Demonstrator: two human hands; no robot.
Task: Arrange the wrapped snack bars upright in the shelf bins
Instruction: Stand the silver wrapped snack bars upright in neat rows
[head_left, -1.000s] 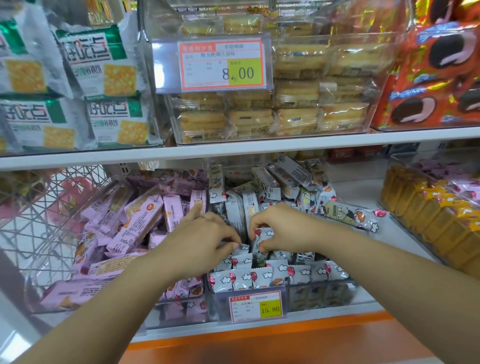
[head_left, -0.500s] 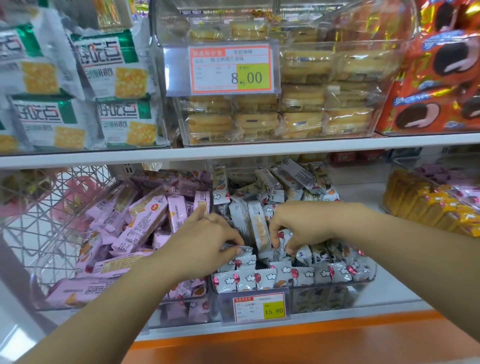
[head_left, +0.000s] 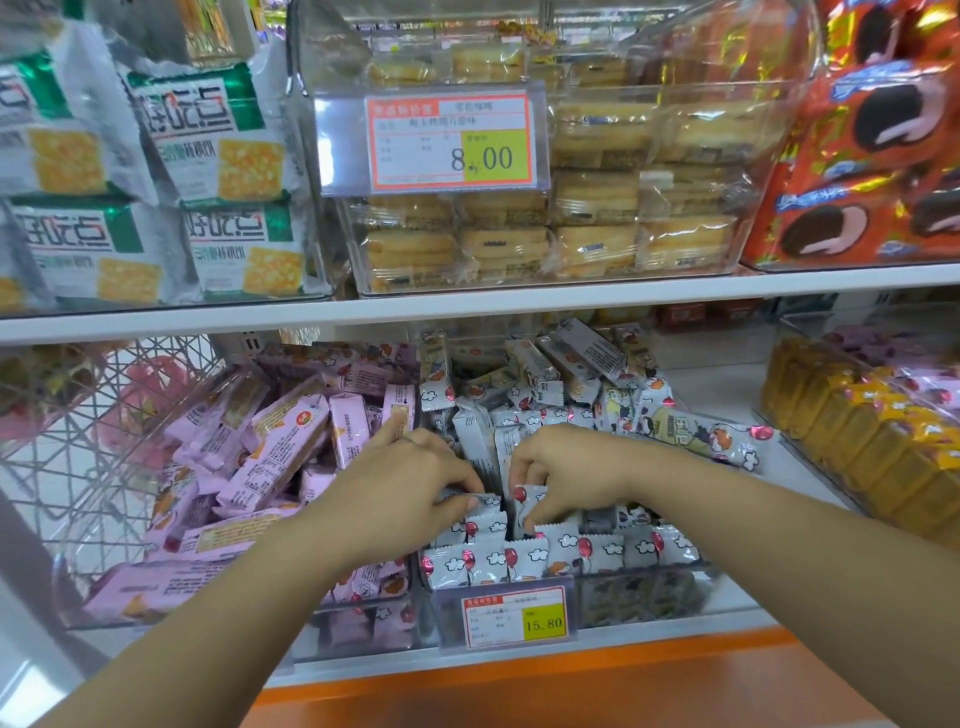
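At the left, pink snack bars (head_left: 270, 457) lie jumbled in their bin. Our left hand (head_left: 400, 493) curls its fingers (head_left: 460, 483) to pinch the top of a white bar (head_left: 485, 514) in the middle bin (head_left: 644, 597). Just beside it, our right hand (head_left: 571, 473) pinches a neighbouring bar (head_left: 531, 506) behind the upright front row (head_left: 566, 556), and yellow bars (head_left: 857, 431) stand farther right.

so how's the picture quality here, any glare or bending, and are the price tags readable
Head view: wide-angle stretch, the white shelf edge runs slanted, up to the right; head view: glare streaks the clear box and whitens the left of the upper price tag; head view: its large digits read, as do the lower price tag digits, fine print blurs; head view: the yellow bars look soft.
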